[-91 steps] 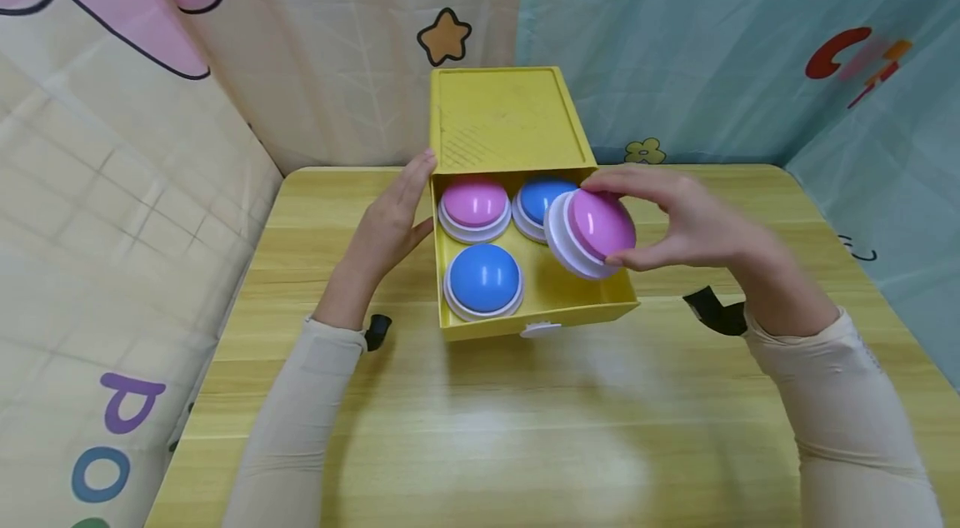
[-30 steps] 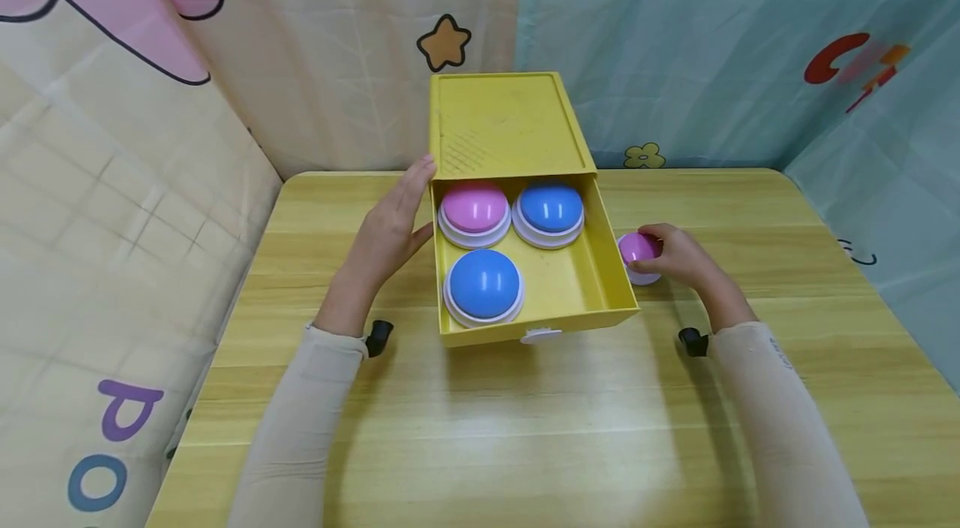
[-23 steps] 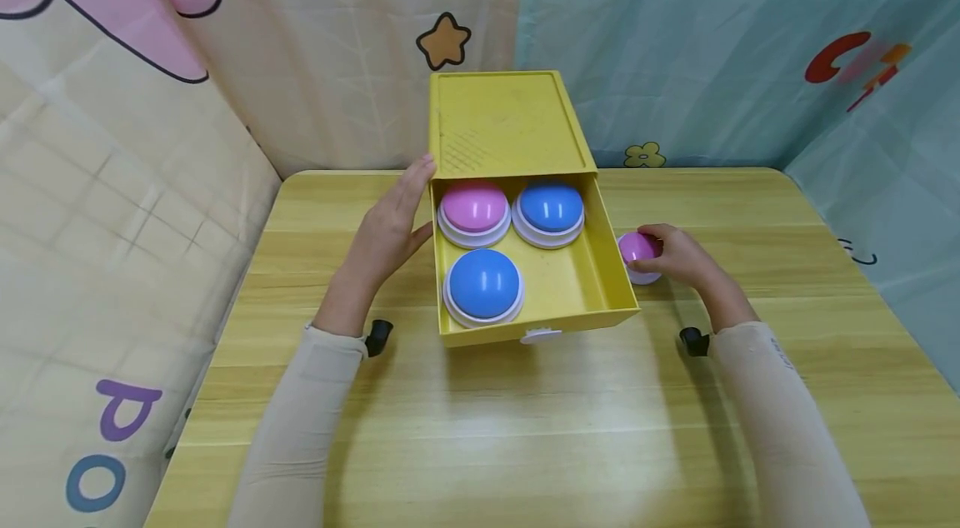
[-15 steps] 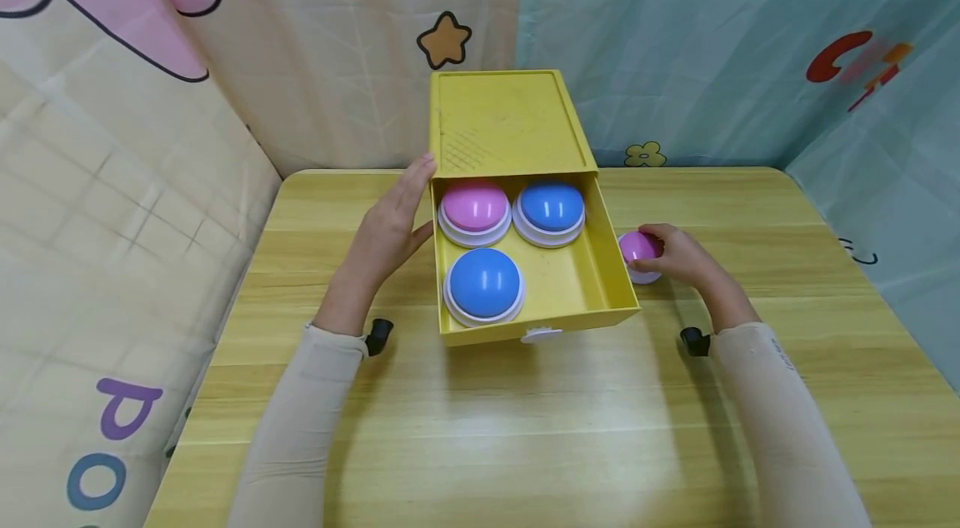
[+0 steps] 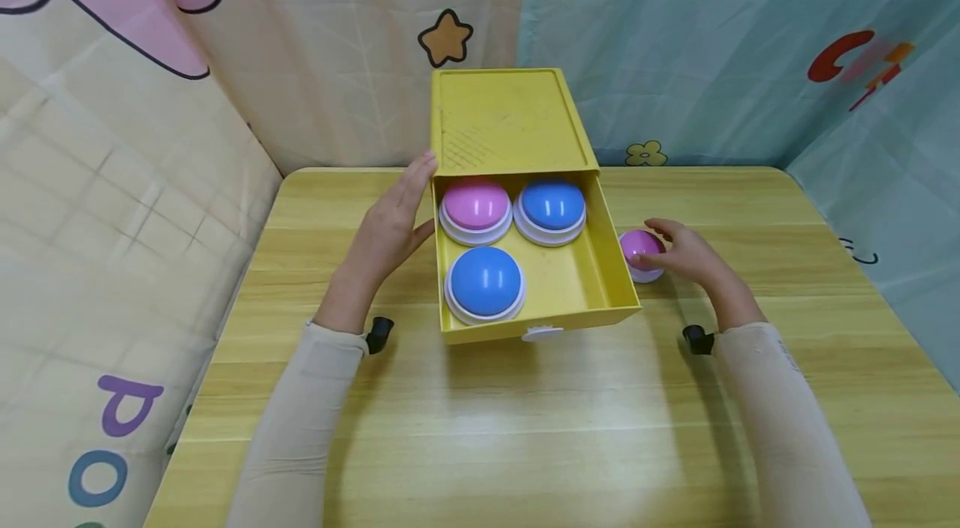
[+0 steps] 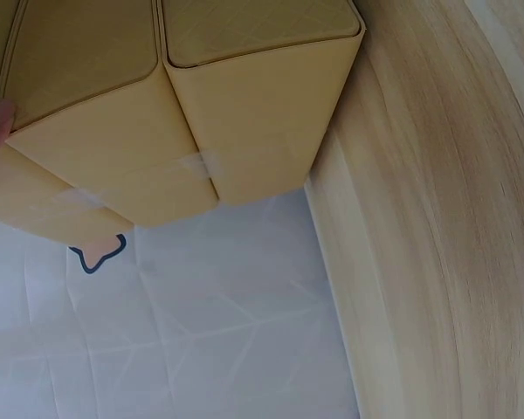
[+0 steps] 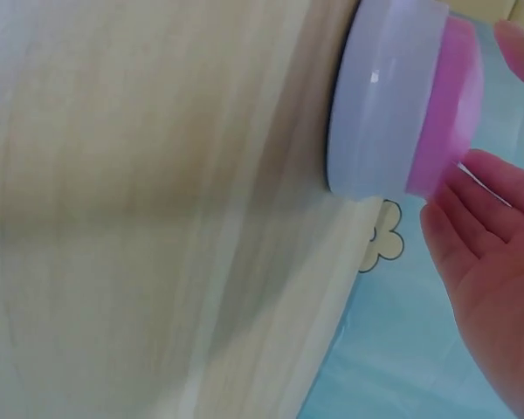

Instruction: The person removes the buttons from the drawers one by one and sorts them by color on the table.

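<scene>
One pink button [image 5: 640, 248] is out on the table [image 5: 525, 428]; three wait in the yellow drawer [image 5: 577, 286].
The right hand [image 5: 686, 255] has loose fingers beside it; the flat left hand [image 5: 386, 224] steadies the drawer.

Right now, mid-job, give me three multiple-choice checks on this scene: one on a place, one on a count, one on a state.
1. Where is the pink button by the right hand?
A. in the drawer
B. on the table, right of the drawer
C. on top of the yellow box

2. How many buttons lie in the drawer?
A. two
B. three
C. four

3. How does the left hand lie?
A. flat against the drawer's left side
B. curled round a blue button
C. lifted clear of the table

Key:
1 B, it sits on the table outside the right wall.
2 B, one pink and two blue.
3 A, straight fingers touch the wall.
</scene>
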Demonstrator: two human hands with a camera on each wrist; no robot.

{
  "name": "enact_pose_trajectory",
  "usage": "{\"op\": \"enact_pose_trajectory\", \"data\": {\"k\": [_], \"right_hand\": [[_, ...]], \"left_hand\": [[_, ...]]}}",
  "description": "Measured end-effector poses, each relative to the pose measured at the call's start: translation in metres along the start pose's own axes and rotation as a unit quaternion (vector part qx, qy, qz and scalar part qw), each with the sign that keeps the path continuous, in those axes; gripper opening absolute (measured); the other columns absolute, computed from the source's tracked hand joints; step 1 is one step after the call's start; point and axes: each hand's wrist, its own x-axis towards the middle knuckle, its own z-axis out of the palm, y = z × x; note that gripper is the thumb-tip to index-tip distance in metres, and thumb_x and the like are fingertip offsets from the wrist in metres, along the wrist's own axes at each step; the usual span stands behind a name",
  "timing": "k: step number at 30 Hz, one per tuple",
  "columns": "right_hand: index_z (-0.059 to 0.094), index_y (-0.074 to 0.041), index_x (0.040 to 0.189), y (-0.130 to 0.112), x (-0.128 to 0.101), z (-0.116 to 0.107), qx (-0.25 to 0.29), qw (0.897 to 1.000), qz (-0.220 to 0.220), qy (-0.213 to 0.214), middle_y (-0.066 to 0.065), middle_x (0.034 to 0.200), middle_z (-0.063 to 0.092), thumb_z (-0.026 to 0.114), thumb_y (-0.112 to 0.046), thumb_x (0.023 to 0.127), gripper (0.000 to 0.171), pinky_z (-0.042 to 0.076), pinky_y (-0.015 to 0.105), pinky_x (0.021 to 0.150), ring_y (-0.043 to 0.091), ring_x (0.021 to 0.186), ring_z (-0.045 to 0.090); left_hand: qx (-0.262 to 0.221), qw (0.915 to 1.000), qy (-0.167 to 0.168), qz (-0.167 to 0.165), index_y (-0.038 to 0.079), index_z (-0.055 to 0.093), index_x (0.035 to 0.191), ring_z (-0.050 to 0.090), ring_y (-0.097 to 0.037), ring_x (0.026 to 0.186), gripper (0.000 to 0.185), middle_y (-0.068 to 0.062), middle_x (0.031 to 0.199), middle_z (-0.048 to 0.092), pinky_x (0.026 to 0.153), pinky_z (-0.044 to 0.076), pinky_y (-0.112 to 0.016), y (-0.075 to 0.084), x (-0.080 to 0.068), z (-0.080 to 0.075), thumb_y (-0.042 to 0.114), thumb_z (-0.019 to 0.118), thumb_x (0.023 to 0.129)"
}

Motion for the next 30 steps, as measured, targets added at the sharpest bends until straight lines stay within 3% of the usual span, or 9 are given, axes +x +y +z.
{"op": "enact_pose_trajectory", "data": {"k": [8,17,22,26,30], "right_hand": [[0.031,0.004,0.135,-0.013,-0.008,-0.014,0.027,0.998,-0.037,0.047,0.024,0.137,0.031,0.069,-0.03,0.079,0.076,0.026,0.055,0.099,0.044,0.124,0.026],[0.033,-0.009,0.139,-0.059,-0.028,-0.037,0.06,0.988,-0.082,0.115,0.015,0.14,0.033,0.071,-0.026,0.078,0.074,0.025,0.051,0.101,0.035,0.127,0.027],[0.036,-0.013,0.138,-0.088,-0.041,-0.048,0.065,0.978,-0.144,0.139,0.011,0.138,0.037,0.071,-0.015,0.078,0.069,0.027,0.039,0.104,0.026,0.126,0.031],[0.039,-0.01,0.136,-0.113,-0.049,-0.056,0.064,0.962,-0.218,0.15,0.011,0.134,0.041,0.072,-0.001,0.073,0.071,0.029,0.022,0.102,0.015,0.123,0.037],[0.042,-0.009,0.134,-0.14,-0.058,-0.061,0.038,0.948,-0.281,0.146,0.009,0.132,0.045,0.074,0.005,0.068,0.075,0.03,0.018,0.099,0.009,0.119,0.039]], "left_hand": [[0.0,1.0,0.003,0.004,0.0,0.024,0.138,0.027,-0.023,0.13,0.087,-0.015,0.143,0.027,0.104,0.027,-0.033,-0.001,0.0,0.0,-0.009,0.074,0.067],[-0.002,1.0,0.001,0.005,0.0,0.024,0.138,0.026,-0.023,0.13,0.086,-0.015,0.143,0.027,0.104,0.027,-0.033,-0.002,0.001,0.0,-0.008,0.073,0.068],[-0.006,1.0,0.001,0.007,-0.001,0.024,0.138,0.025,-0.023,0.13,0.087,-0.016,0.142,0.027,0.105,0.026,-0.032,-0.002,0.0,0.0,-0.01,0.073,0.067],[-0.008,0.9999,0.003,0.006,-0.001,0.024,0.138,0.025,-0.023,0.13,0.086,-0.016,0.142,0.028,0.105,0.025,-0.032,-0.001,0.001,0.0,-0.01,0.073,0.067],[-0.007,1.0,0.002,0.003,0.0,0.024,0.138,0.026,-0.022,0.13,0.086,-0.015,0.143,0.028,0.105,0.025,-0.032,-0.001,0.001,0.0,-0.009,0.073,0.068]]}}
